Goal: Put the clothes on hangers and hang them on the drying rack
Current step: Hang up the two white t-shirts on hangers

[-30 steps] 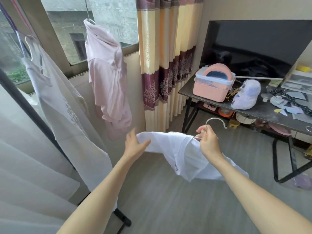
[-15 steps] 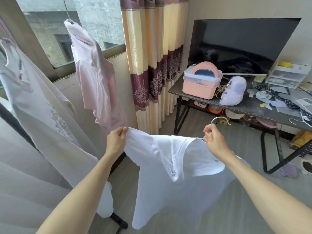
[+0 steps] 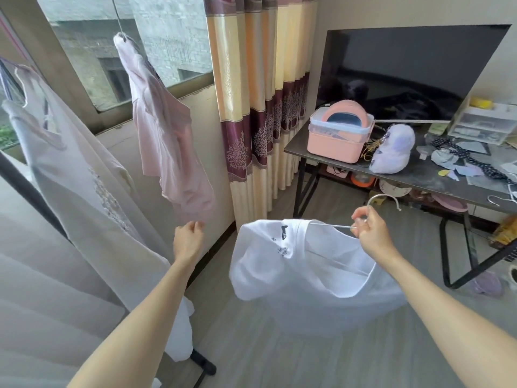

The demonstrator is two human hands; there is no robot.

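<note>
right hand [image 3: 370,233] grip: pinching thin metal wire hanger [image 3: 383,198] at neck | white cotton T-shirt [image 3: 302,264] draped on hanger, long axis leftward | left hand [image 3: 188,238] grip: loosely curled, empty, nearer black metal drying rack [image 3: 33,197], left of T-shirt

Open floor [image 3: 279,345] between hanging garments [image 3: 167,141] at left and cluttered table [image 3: 419,177] at right.

striped cream and maroon curtain [image 3: 263,107] hangs by the window [image 3: 156,43]; dark desk [image 3: 419,175] to the right has a pink storage box [image 3: 337,138], a pale purple plush thing [image 3: 391,149], fabric scraps [image 3: 461,161]; big black screen [image 3: 414,68] behind it
</note>
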